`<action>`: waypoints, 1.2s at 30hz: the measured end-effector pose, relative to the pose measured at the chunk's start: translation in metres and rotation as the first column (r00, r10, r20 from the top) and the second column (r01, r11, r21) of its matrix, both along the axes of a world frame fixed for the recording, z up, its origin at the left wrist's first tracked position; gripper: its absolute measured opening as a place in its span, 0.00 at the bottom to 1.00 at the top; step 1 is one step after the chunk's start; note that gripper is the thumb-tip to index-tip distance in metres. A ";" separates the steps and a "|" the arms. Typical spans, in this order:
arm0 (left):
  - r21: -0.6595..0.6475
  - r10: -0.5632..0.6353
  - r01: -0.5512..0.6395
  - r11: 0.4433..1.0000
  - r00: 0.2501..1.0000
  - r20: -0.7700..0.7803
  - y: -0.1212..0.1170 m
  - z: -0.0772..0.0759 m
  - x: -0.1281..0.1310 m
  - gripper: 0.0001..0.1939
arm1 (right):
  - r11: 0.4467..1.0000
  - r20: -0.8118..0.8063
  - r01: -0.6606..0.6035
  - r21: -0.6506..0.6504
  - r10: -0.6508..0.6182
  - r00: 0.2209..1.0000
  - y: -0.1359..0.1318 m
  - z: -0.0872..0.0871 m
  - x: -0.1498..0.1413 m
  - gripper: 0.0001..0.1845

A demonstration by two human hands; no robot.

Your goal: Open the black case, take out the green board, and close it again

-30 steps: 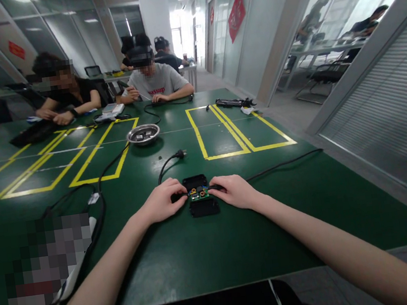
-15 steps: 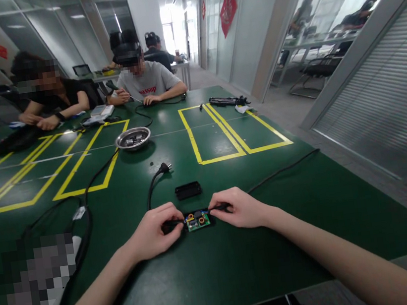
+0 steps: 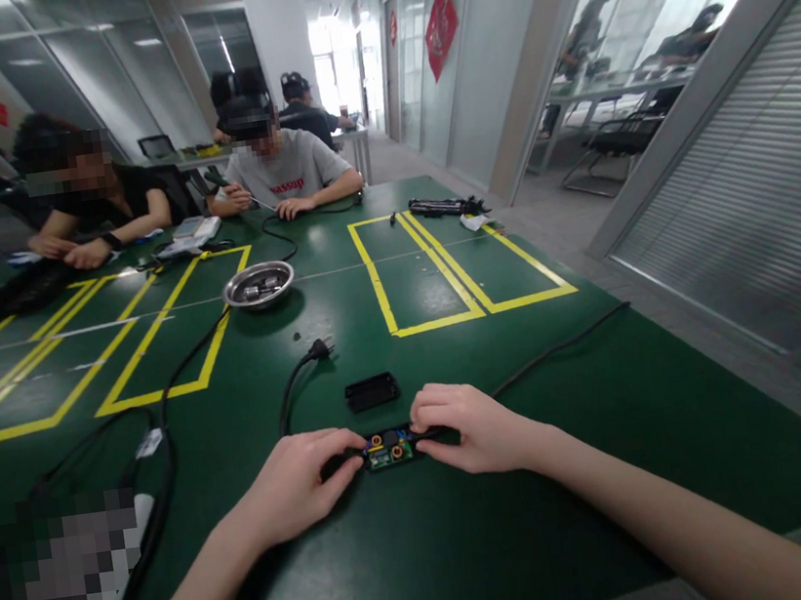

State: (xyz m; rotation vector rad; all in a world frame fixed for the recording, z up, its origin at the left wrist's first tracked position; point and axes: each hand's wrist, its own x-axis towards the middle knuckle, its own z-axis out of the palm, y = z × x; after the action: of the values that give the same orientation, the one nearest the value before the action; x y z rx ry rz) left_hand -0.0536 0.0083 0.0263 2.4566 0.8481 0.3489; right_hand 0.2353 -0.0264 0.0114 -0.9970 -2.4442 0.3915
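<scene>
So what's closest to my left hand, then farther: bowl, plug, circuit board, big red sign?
From your left hand:
1. Circuit board, at its fingertips
2. Plug, straight ahead
3. Bowl, beyond the plug, leftward
4. Big red sign, right-hand wall

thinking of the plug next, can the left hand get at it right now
Probably, once free: the plug lies just beyond the left hand with bare table between, but its fingers are busy at the circuit board.

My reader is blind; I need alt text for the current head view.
Left hand and right hand pinch black cables at either end of a circuit board in a black case, on a green table. Beyond lie another black case part, a power plug and a metal bowl; two people sit across.
</scene>
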 end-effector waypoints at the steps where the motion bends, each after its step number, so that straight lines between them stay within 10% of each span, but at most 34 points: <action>1: -0.007 0.002 -0.002 1.000 1.000 -0.005 0.000 0.000 0.000 0.10 | 1.000 0.016 -0.005 0.012 0.005 1.000 0.000 -0.001 -0.001 0.03; 13: 0.372 -0.058 0.078 0.925 0.996 -0.066 0.000 0.001 0.001 0.14 | 0.970 0.368 -0.118 0.214 0.031 0.929 0.003 -0.002 0.003 0.05; 25: 0.024 0.051 -0.057 0.998 0.977 0.205 0.012 -0.008 0.005 0.11 | 0.956 0.286 -0.045 0.291 -0.042 0.957 0.011 -0.023 0.006 0.10; 36: 0.363 -0.092 0.093 0.927 0.996 -0.019 0.012 0.001 0.000 0.12 | 0.944 0.226 -0.077 0.321 0.002 0.974 0.014 -0.007 0.004 0.07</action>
State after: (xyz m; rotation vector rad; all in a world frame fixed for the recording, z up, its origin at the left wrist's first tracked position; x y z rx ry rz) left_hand -0.0531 0.0208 0.0277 2.8273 0.7150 0.5093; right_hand 0.2389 -0.0126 0.0043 -0.8860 -2.6162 -0.1251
